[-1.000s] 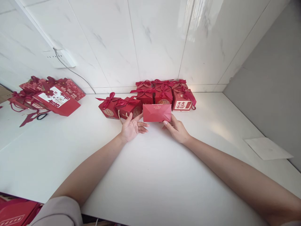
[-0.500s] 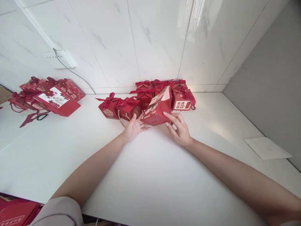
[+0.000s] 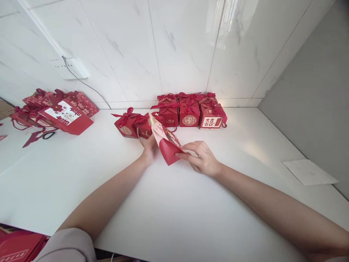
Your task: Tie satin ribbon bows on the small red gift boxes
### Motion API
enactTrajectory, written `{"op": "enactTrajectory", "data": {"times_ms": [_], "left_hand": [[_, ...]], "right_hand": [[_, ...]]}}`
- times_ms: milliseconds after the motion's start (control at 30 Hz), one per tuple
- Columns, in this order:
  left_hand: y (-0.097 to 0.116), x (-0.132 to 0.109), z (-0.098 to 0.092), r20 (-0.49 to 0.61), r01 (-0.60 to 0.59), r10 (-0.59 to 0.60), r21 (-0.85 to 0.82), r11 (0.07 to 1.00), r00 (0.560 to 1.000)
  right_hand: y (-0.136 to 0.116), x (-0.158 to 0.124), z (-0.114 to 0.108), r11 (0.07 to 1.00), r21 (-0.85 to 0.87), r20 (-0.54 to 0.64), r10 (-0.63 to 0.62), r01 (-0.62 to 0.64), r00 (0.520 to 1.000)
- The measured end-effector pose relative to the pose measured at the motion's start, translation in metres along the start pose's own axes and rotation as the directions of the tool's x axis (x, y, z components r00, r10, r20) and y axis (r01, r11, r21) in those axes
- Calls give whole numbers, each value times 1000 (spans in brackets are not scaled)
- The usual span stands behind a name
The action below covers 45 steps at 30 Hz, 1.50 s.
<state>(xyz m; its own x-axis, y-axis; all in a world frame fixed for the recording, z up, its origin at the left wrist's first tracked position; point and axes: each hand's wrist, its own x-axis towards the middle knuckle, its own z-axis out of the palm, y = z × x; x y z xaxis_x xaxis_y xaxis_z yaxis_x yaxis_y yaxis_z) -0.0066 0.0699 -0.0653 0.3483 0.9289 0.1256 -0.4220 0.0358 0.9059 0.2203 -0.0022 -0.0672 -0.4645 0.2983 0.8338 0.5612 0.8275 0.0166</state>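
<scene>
Bag [image 3: 169, 150] tilted, mid-scene, on the near side of the far boxes [image 3: 189, 118], its right edge pinched by the right hand [image 3: 201, 157], presumably there to leave its faces uncovered; left hand [image 3: 149, 149] partly behind, fingers hidden, grip indeterminable.

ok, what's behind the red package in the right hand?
Part of a ribbon-tied box and the left hand; the rest of that box and the hand's fingertips are covered.
</scene>
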Motion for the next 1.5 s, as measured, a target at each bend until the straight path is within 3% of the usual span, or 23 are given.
{"op": "enactTrajectory", "data": {"times_ms": [100,200,267,333,400,533,633,900,1067,1233,1367,1500], "left_hand": [[-2,0,1,-174,-244,267,140,960,948],[-2,-7,8,-186,-335,390,268,903,902],[-2,-14,14,-135,-337,413,383,860,901],[-3,-20,19,-57,-315,390,489,813,919],[-4,-24,22,14,-277,315,515,811,949],[-6,-22,21,100,-203,176,496,845,979],[-6,-19,19,91,-157,129,494,855,988],[-8,-20,20,16,-36,32,438,898,999],[2,-19,23,69,-148,131,482,864,989],[34,-22,41,178,-309,254,611,729,951],[51,-28,58,187,-318,275,748,582,943],[53,-30,60,218,-340,278,771,539,936]], "right_hand": [[3,-2,0,994,15,-61,107,-106,992],[7,-6,1,964,89,-65,257,-251,964],[8,-5,1,919,170,-117,378,-357,918],[9,-1,-2,866,259,-183,478,-427,859],[9,7,-7,850,298,-213,503,-435,837],[10,25,-20,910,215,-136,388,-355,912],[11,30,-25,923,196,-122,357,-330,926],[12,14,-13,836,285,-170,526,-469,834],[5,11,-9,766,399,-135,593,-504,794],[-5,25,-18,720,522,-73,571,-457,818],[-12,33,-26,670,582,-53,597,-461,801],[-13,33,-26,675,606,-80,578,-421,812]]}}
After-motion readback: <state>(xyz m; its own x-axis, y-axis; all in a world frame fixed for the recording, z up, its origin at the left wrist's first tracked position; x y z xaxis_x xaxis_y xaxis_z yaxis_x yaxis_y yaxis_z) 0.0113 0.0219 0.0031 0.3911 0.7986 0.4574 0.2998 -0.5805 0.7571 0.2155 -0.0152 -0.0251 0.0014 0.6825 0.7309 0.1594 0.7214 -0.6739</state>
